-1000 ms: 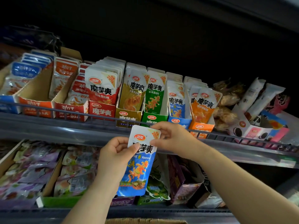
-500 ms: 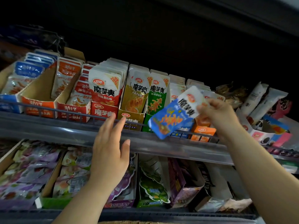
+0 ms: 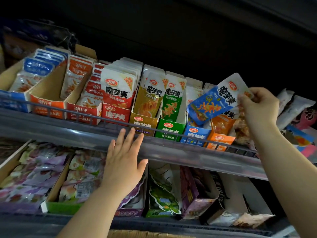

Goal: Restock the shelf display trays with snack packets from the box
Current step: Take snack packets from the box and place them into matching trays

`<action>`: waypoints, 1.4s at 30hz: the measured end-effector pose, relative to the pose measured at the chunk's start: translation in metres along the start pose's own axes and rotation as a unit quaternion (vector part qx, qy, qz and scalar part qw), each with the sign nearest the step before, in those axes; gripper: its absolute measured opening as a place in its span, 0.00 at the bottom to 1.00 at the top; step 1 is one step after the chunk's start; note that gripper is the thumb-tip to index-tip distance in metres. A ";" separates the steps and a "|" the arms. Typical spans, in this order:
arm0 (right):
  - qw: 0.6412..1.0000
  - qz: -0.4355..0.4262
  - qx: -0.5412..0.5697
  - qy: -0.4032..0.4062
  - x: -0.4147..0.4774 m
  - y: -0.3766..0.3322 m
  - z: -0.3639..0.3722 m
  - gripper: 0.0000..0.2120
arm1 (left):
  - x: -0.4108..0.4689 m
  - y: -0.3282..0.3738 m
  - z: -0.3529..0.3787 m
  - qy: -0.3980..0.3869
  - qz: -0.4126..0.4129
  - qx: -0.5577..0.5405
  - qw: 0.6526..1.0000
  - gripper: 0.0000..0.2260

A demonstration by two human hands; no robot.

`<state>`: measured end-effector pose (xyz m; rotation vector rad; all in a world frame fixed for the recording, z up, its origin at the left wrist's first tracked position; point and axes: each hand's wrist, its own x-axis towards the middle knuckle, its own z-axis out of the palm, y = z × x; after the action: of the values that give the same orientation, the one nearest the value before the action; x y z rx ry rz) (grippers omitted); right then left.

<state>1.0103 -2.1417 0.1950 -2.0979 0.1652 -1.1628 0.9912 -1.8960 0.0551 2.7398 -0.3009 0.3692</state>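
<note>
Right hand [image 3: 259,103] pinches the flat blue-and-white foil snack packet [image 3: 217,98] by its white top corner, and the packet hangs tilted just above the blue cardboard display tray [image 3: 195,134] on the upper shelf. Left hand [image 3: 123,162] is empty, fingers straight and spread by the grey wire shelf rail [image 3: 82,114]. That pouch looks light, floppy and slick, so hold the stiffer sealed top edge and slide it in bottom first

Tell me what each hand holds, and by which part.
The right hand pinches a blue-and-white foil snack packet by its white top end. The left hand holds nothing; its fingers are straight, in front of the grey shelf edge.
</note>
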 end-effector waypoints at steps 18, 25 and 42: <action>0.981 -0.058 -0.152 -0.110 0.002 -0.014 0.016 0.08 | 0.000 -0.002 0.007 0.035 0.016 -0.054 0.998 0.32; 0.983 0.048 -0.088 -0.156 0.000 -0.001 0.036 0.14 | 0.003 -0.007 0.015 0.076 0.055 -0.034 0.995 0.35; 0.975 0.056 -0.112 -0.184 -0.012 0.024 0.053 0.29 | 0.006 -0.008 0.018 0.113 0.061 -0.023 0.991 0.36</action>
<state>1.0498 -2.1258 0.1536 -2.4270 0.2448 -0.6991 1.0022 -1.8965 0.0380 2.6104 -0.4113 0.6898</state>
